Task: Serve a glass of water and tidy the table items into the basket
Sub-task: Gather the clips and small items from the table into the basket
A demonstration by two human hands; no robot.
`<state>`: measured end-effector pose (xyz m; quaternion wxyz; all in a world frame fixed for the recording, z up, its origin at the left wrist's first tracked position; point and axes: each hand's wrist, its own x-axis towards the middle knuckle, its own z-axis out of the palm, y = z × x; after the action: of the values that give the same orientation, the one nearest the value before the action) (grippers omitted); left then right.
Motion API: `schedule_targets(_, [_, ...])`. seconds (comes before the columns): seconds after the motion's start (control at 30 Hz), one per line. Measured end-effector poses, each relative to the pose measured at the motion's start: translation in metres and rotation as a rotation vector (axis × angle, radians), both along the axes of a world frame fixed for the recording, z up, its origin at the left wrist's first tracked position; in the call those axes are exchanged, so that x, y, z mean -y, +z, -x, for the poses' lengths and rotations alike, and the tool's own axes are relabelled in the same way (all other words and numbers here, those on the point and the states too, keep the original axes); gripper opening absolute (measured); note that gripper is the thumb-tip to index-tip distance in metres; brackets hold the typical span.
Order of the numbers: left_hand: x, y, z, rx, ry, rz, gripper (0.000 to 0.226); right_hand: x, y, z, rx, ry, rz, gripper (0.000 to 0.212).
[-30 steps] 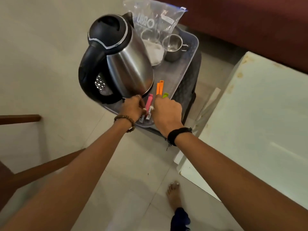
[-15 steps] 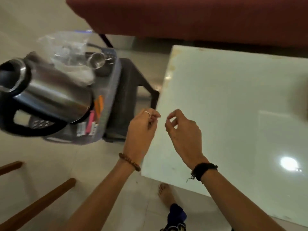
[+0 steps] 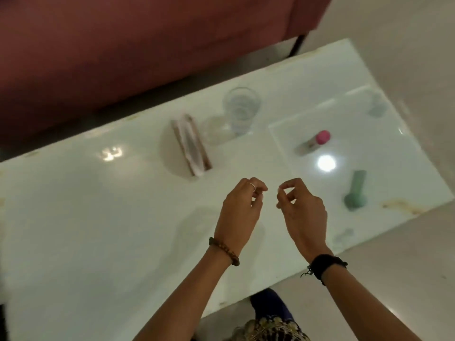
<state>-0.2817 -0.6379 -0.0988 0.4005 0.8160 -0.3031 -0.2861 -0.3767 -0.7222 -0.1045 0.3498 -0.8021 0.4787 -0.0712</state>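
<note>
A clear glass (image 3: 240, 110) with water stands upright near the far edge of the white glossy table (image 3: 98, 217). To its left a napkin holder (image 3: 190, 144) with white napkins sits on the table. On the right lie a small tube with a pink cap (image 3: 316, 142) and a green vase-shaped object (image 3: 356, 193). My left hand (image 3: 240, 212) and my right hand (image 3: 301, 212) hover side by side above the table's middle, nearer to me than the holder. Both hold nothing, fingers loosely curled and apart. The basket is out of view.
A dark red sofa (image 3: 123, 45) runs along the far side of the table, one black leg (image 3: 296, 45) at its right end. Pale tiled floor (image 3: 406, 33) surrounds the table. My foot and clothing (image 3: 268, 323) show below the near edge.
The view has swung right, from the tray with the kettle and markers to the white table. Both hands left the tray's markers and now hang empty over the table.
</note>
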Motion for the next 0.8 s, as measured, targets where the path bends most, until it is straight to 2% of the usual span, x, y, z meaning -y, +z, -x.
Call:
schedule_targets(0.13, [0.086,-0.014,0.022,0.045,-0.144,-0.033,0.020,0.072,-0.013,0.043,-0.047,-0.125,0.008,0.004])
schedule_targets(0.23, [0.138,-0.024,0.027,0.237,-0.263,-0.090,0.040,0.105,-0.029,0.067,-0.104,-0.197,0.039,0.011])
schedule_targets(0.33, [0.184,-0.036,0.025,0.383,-0.373,-0.208,0.064,0.126,-0.045,0.084,-0.261,-0.210,0.045,0.029])
schedule_targets(0.4, [0.205,-0.045,0.021,0.398,-0.417,-0.298,0.064,0.132,-0.054,0.090,-0.357,-0.207,0.011,0.038])
schedule_targets(0.43, [0.212,-0.050,0.020,0.393,-0.418,-0.334,0.057,0.134,-0.058,0.092,-0.368,-0.214,-0.012,0.039])
schedule_targets(0.5, [0.218,-0.056,0.021,0.398,-0.371,-0.349,0.037,0.135,-0.063,0.095,-0.330,-0.233,-0.046,0.039])
schedule_targets(0.63, [0.205,-0.060,0.021,0.411,-0.314,-0.254,0.021,0.127,-0.068,0.093,-0.209,-0.238,-0.102,0.034])
schedule_targets(0.7, [0.190,-0.055,0.020,0.387,-0.282,-0.172,0.018,0.117,-0.064,0.087,-0.107,-0.252,-0.130,0.032])
schedule_targets(0.8, [0.161,-0.041,0.020,0.375,-0.196,-0.068,0.026,0.092,-0.051,0.074,0.097,-0.264,-0.136,0.030])
